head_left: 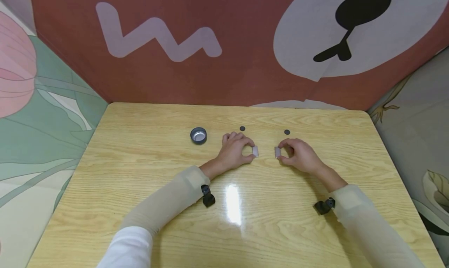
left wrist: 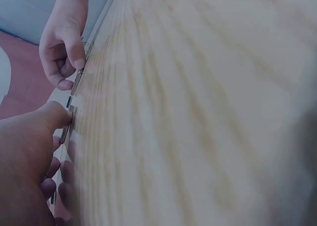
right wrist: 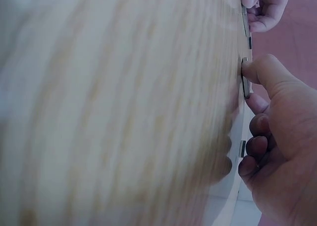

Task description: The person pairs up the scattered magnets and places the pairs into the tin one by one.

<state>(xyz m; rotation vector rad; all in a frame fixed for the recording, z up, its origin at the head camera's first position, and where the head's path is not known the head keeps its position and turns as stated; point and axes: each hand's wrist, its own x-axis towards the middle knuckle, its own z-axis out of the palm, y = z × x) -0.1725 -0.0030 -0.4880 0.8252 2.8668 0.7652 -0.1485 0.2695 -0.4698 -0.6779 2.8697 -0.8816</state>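
Note:
Between thumb and index finger, my left hand (head_left: 234, 151) pinches the short ends of a small flat silver rectangular piece (head_left: 255, 151), low over the wooden table (head_left: 196, 237). My right hand (head_left: 301, 155) grips a similar silver piece (head_left: 278, 152) in the same way, facing the first across a short gap. In the left wrist view, the left-hand piece (left wrist: 67, 124) appears thin and edge-on against the tabletop. The right wrist view shows the other piece (right wrist: 245, 77) from the side, under the right thumb. Beyond the hands lie two small dark discs, one left (head_left: 242, 128) and one right (head_left: 287, 132).
A small round dark container (head_left: 198, 136) with a silvery inside stands left of the left hand. Behind the table's far edge rises a reddish-brown printed wall (head_left: 245, 81). Patterned panels flank both sides. Small cameras are strapped at the left wrist (head_left: 208, 196) and right wrist (head_left: 324, 206).

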